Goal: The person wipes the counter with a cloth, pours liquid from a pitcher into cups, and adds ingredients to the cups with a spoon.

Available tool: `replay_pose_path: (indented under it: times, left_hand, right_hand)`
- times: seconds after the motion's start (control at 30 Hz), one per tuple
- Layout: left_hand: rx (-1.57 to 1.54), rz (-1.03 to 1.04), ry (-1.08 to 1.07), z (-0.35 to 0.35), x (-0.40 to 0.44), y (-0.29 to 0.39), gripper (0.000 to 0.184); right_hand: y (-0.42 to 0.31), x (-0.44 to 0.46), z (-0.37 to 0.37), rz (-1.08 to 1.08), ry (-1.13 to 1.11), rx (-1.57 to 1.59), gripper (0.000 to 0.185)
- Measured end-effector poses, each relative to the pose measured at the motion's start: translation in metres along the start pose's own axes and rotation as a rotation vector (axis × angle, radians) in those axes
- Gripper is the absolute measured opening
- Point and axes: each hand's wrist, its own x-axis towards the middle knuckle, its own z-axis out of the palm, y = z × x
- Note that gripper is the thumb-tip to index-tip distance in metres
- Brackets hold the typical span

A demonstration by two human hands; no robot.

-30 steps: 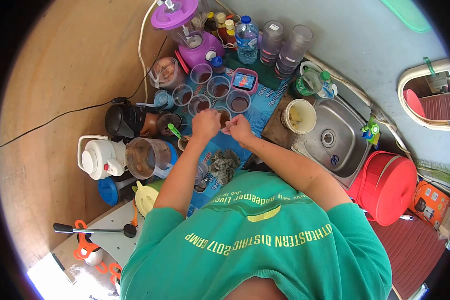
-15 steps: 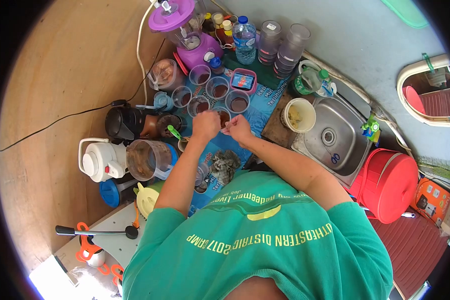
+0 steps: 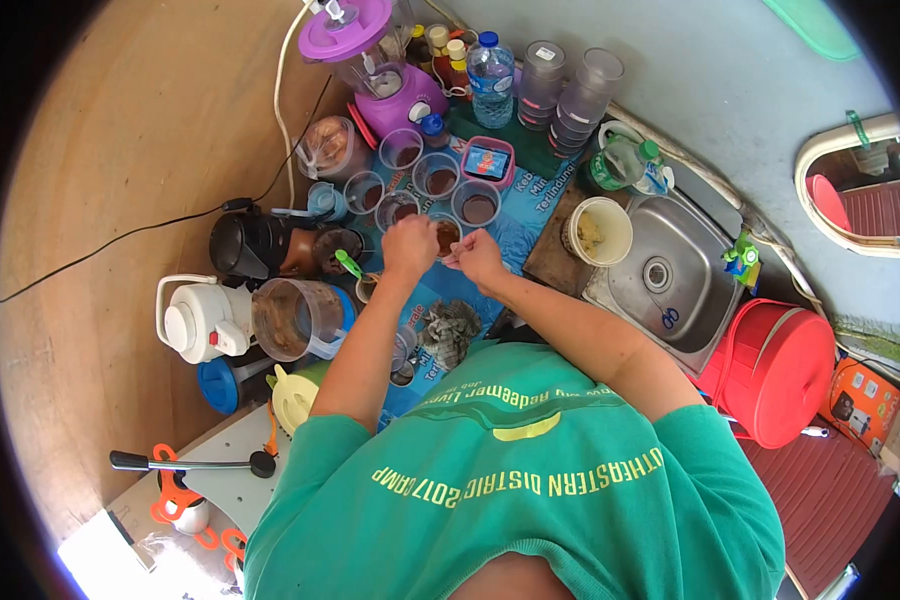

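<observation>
My left hand (image 3: pixel 410 247) is closed at the left side of a clear plastic cup (image 3: pixel 448 236) with brown contents. My right hand (image 3: pixel 477 261) is pinched at the cup's near right edge. What the fingers of each hand hold, if anything, is too small or hidden to make out. Just beyond my hands stand several more clear cups with dark brown powder at the bottom, among them one cup (image 3: pixel 476 204) to the right and another cup (image 3: pixel 398 209) directly behind my left hand.
A purple blender (image 3: pixel 395 100) stands at the back, near a water bottle (image 3: pixel 491 80) and stacked cups (image 3: pixel 585 100). On the right are a white tub (image 3: pixel 600 232), a steel sink (image 3: pixel 660 235) and a red bucket (image 3: pixel 785 375). A white jug (image 3: pixel 202 325) and clear pitcher (image 3: pixel 288 320) stand left.
My left hand has shifted slightly left, and more of the brown contents shows in the cup between my hands. My right hand has hardly moved.
</observation>
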Motion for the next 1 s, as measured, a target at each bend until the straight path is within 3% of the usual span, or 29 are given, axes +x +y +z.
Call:
replay_pose_path:
  times: [0.13,0.23,0.3,0.33,0.4,0.43,0.5,0.53,0.6,0.63,0.7,0.73,0.8,0.83,0.9,0.93,1.0]
  left_hand:
    - [0.122,0.15,-0.179,-0.001,0.0,-0.001,0.025]
    - [0.012,-0.006,0.011,-0.004,0.001,0.001,0.024]
    - [0.103,0.169,-0.183,-0.006,0.0,0.0,0.025]
    - [0.102,0.168,-0.183,-0.004,0.0,0.0,0.025]
    - [-0.013,-0.015,0.063,-0.002,-0.001,0.0,0.025]
    - [-0.013,-0.014,0.063,-0.004,0.0,0.0,0.025]
    - [0.066,0.152,-0.204,-0.006,-0.001,-0.001,0.024]
    - [0.066,0.152,-0.206,-0.005,0.0,0.0,0.024]
    - [0.018,-0.041,0.005,-0.007,0.001,0.002,0.025]
    - [0.018,-0.037,0.004,-0.009,0.002,0.002,0.025]
    - [0.11,0.111,-0.245,-0.012,0.0,0.003,0.025]
    - [0.111,0.114,-0.246,-0.012,0.0,0.004,0.025]
    - [0.043,-0.077,-0.014,-0.015,0.0,0.008,0.025]
    - [0.044,-0.07,-0.016,-0.017,0.001,0.009,0.025]
    - [0.129,0.097,-0.276,-0.021,0.0,0.01,0.024]
    - [0.131,0.104,-0.277,-0.018,-0.001,0.01,0.024]
    - [0.037,-0.059,0.029,-0.014,0.0,0.009,0.024]
  right_hand:
    - [0.001,0.001,0.0,-0.006,-0.011,-0.004,0.016]
    - [0.0,0.001,0.001,-0.013,-0.012,0.019,0.015]
    - [-0.001,0.0,0.001,-0.01,-0.006,0.009,0.015]
    - [-0.001,-0.001,0.0,-0.01,-0.006,0.008,0.015]
    - [-0.002,-0.002,0.0,-0.011,-0.01,0.016,0.014]
    - [-0.002,-0.001,0.0,-0.012,-0.009,0.017,0.014]
    - [-0.003,-0.001,0.0,-0.006,-0.004,-0.001,0.014]
    - [-0.004,-0.002,0.0,-0.004,-0.003,-0.001,0.014]
    - [-0.005,-0.004,0.001,-0.001,-0.002,0.027,0.014]
    - [-0.005,-0.004,0.001,-0.002,0.0,0.029,0.014]
    - [-0.005,-0.005,0.001,-0.001,0.003,0.009,0.014]
    - [-0.005,-0.005,0.0,-0.001,0.006,0.012,0.014]
    - [-0.005,-0.005,0.0,0.005,0.001,0.034,0.017]
    - [-0.005,-0.005,0.0,0.003,0.007,0.039,0.017]
    - [0.0,-0.003,-0.001,-0.007,0.031,0.066,0.025]
    - [0.004,-0.001,-0.001,-0.009,0.036,0.071,0.025]
    - [0.008,0.002,-0.001,-0.039,0.055,-0.021,0.029]
